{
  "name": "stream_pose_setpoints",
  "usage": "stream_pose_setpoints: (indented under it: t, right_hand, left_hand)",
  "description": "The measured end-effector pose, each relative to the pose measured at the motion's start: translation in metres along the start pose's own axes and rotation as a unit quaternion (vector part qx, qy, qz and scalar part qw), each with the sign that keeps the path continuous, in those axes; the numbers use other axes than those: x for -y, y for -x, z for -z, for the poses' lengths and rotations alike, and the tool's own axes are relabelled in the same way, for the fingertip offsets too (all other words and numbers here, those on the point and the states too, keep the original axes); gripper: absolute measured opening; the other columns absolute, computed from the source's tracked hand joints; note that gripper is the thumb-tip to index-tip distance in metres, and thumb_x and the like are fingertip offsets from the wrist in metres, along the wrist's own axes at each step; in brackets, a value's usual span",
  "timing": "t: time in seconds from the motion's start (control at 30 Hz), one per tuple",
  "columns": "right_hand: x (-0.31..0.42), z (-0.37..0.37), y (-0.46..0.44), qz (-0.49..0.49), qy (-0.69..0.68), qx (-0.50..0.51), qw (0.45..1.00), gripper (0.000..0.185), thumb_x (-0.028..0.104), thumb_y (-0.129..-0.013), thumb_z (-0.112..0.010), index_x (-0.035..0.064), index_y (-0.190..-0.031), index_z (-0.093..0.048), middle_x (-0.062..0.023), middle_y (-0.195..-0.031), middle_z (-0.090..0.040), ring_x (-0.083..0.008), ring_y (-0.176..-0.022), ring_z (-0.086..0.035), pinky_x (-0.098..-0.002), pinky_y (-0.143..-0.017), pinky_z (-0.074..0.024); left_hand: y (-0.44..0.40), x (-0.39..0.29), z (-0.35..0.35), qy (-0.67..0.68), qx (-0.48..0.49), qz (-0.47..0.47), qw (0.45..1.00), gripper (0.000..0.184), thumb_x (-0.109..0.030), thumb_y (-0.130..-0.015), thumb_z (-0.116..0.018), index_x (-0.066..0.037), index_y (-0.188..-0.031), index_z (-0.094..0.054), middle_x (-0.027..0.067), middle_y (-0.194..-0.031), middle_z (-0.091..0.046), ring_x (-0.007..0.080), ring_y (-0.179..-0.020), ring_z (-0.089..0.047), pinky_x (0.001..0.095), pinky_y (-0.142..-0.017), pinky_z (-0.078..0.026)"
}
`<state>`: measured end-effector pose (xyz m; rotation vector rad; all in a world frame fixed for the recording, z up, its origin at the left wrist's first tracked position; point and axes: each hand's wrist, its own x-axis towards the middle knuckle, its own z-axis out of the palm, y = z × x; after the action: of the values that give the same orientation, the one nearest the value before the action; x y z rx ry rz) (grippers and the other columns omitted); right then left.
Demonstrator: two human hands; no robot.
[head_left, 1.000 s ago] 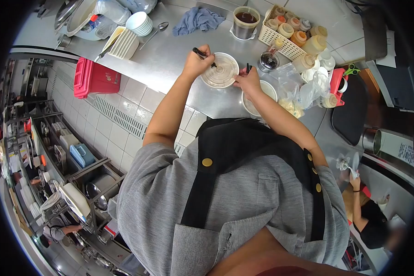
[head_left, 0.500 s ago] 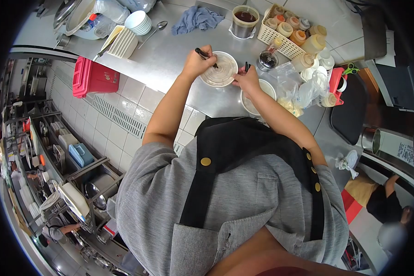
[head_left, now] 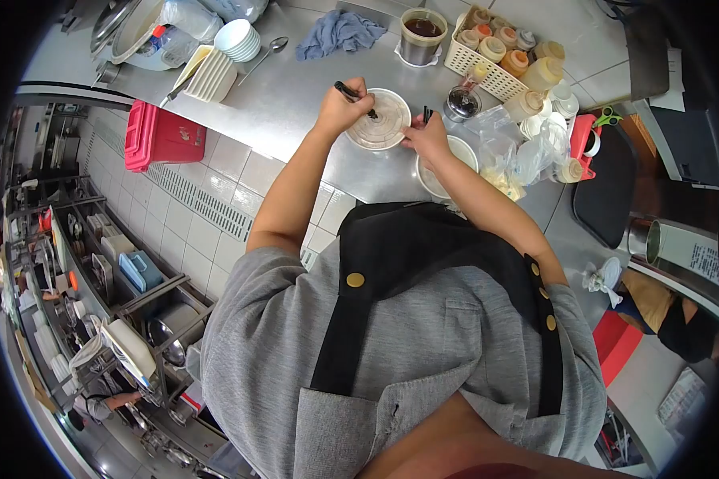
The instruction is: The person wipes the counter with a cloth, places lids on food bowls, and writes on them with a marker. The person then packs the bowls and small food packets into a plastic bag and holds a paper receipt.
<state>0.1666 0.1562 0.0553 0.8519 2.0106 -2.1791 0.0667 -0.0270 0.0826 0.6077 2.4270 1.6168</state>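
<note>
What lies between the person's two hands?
Head view: between the left hand and right hand sits a round, white, translucent-lidded container.

On your L side, bare steel counter lies btw. the left hand and the cream rack, so a hand can pass there. Fwd., room is open up to the blue cloth and the tub w/ dark liquid. Btw. your hands, the lidded bowl fills the gap. On your R it is tight: the white bowl sits below the right hand, w/ dark jar, bottle basket & plastic bags blocking beyond.
</note>
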Motion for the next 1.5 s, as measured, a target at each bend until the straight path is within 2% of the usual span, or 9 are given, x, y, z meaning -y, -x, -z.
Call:
stream_pose_setpoints:
  t: [0.17, 0.27, 0.33, 0.63, 0.9, 1.03, 1.13, 1.33, 1.5]
  right_hand:
    - [0.006, 0.005, 0.000, -0.002, 0.005, -0.001, 1.000, 0.040, -0.004, -0.082, -0.072, 0.0030, -0.105, -0.041, -0.0106, -0.096, -0.055, -0.0190, -0.079, -0.064, -0.0305, -0.056, -0.0596]
    - [0.021, 0.036, 0.001, 0.050, 0.140, 0.019, 0.989, 0.043, 0.007, -0.080, -0.079, 0.0018, -0.105, -0.045, -0.0119, -0.095, -0.059, -0.0222, -0.078, -0.065, -0.0357, -0.061, -0.0585]
    - [0.017, 0.077, 0.000, 0.284, 0.289, -0.031, 0.914, 0.047, 0.016, -0.076, -0.083, 0.0007, -0.104, -0.049, -0.0150, -0.094, -0.063, -0.0290, -0.079, -0.065, -0.0410, -0.069, -0.0549]
    - [-0.016, 0.151, 0.085, 0.121, 0.373, -0.093, 0.915, 0.052, 0.024, -0.074, -0.084, -0.0021, -0.102, -0.049, -0.0251, -0.098, -0.064, -0.0442, -0.092, -0.063, -0.0498, -0.079, -0.0489]
    - [-0.038, 0.157, 0.095, 0.090, 0.312, -0.063, 0.944, 0.052, 0.022, -0.075, -0.082, -0.0020, -0.106, -0.048, -0.0257, -0.101, -0.064, -0.0440, -0.096, -0.063, -0.0481, -0.080, -0.0494]
    - [-0.056, 0.167, 0.086, 0.134, 0.308, -0.092, 0.937, 0.050, 0.021, -0.075, -0.081, -0.0002, -0.107, -0.048, -0.0261, -0.105, -0.063, -0.0447, -0.101, -0.061, -0.0492, -0.085, -0.0481]
    - [-0.079, 0.176, 0.076, 0.163, 0.290, -0.103, 0.937, 0.051, 0.023, -0.075, -0.080, -0.0007, -0.109, -0.049, -0.0269, -0.102, -0.062, -0.0459, -0.100, -0.060, -0.0501, -0.086, -0.0472]
    - [-0.078, 0.177, 0.088, 0.038, 0.122, -0.039, 0.991, 0.041, 0.006, -0.085, -0.069, -0.0002, -0.114, -0.039, -0.0144, -0.100, -0.058, -0.0216, -0.074, -0.066, -0.0343, -0.053, -0.0585]
    - [-0.076, 0.173, 0.096, -0.006, 0.048, -0.062, 0.997, 0.039, 0.006, -0.085, -0.070, 0.0043, -0.111, -0.041, -0.0099, -0.099, -0.055, -0.0186, -0.077, -0.064, -0.0328, -0.052, -0.0587]
  left_hand:
    - [0.000, -0.003, 0.002, -0.075, 0.019, -0.009, 0.997, 0.026, -0.011, -0.087, -0.071, -0.008, -0.069, -0.052, -0.0034, -0.064, -0.053, 0.0054, -0.061, -0.047, 0.0253, -0.056, -0.037]
    - [-0.007, -0.009, 0.005, 0.260, -0.075, 0.000, 0.963, 0.016, -0.015, -0.090, -0.072, -0.006, -0.093, -0.060, 0.0045, -0.084, -0.064, 0.0101, -0.071, -0.059, 0.0261, -0.066, -0.049]
    - [-0.005, -0.027, 0.001, 0.295, -0.086, 0.012, 0.952, 0.019, -0.015, -0.090, -0.072, -0.005, -0.099, -0.059, 0.0055, -0.088, -0.064, 0.0108, -0.075, -0.060, 0.0281, -0.072, -0.052]
    - [0.042, -0.057, -0.084, 0.463, 0.039, 0.083, 0.882, 0.016, -0.006, -0.092, -0.065, -0.006, -0.104, -0.055, 0.0041, -0.091, -0.058, 0.0136, -0.078, -0.061, 0.0368, -0.086, -0.058]
    - [0.031, -0.062, -0.138, 0.368, 0.073, 0.126, 0.918, 0.023, -0.025, -0.093, -0.071, -0.008, -0.087, -0.057, 0.0023, -0.080, -0.061, 0.0116, -0.071, -0.061, 0.0258, -0.064, -0.048]
    - [0.041, -0.067, -0.143, 0.075, 0.087, 0.029, 0.993, 0.030, -0.031, -0.093, -0.071, -0.011, -0.080, -0.053, -0.0011, -0.073, -0.058, 0.0085, -0.067, -0.054, 0.0251, -0.063, -0.045]
    - [0.044, -0.054, -0.158, 0.196, 0.090, 0.018, 0.976, 0.019, -0.023, -0.092, -0.072, -0.011, -0.090, -0.057, -0.0007, -0.081, -0.062, 0.0085, -0.072, -0.055, 0.0236, -0.068, -0.045]
    - [0.055, -0.070, -0.153, 0.252, 0.060, 0.052, 0.964, 0.016, -0.016, -0.093, -0.069, -0.005, -0.101, -0.060, 0.0035, -0.089, -0.066, 0.0113, -0.083, -0.061, 0.0274, -0.079, -0.050]
    - [0.052, -0.060, -0.150, 0.299, 0.096, 0.094, 0.945, 0.010, -0.012, -0.096, -0.062, -0.004, -0.095, -0.058, 0.0022, -0.077, -0.062, 0.0133, -0.077, -0.064, 0.0280, -0.074, -0.052]
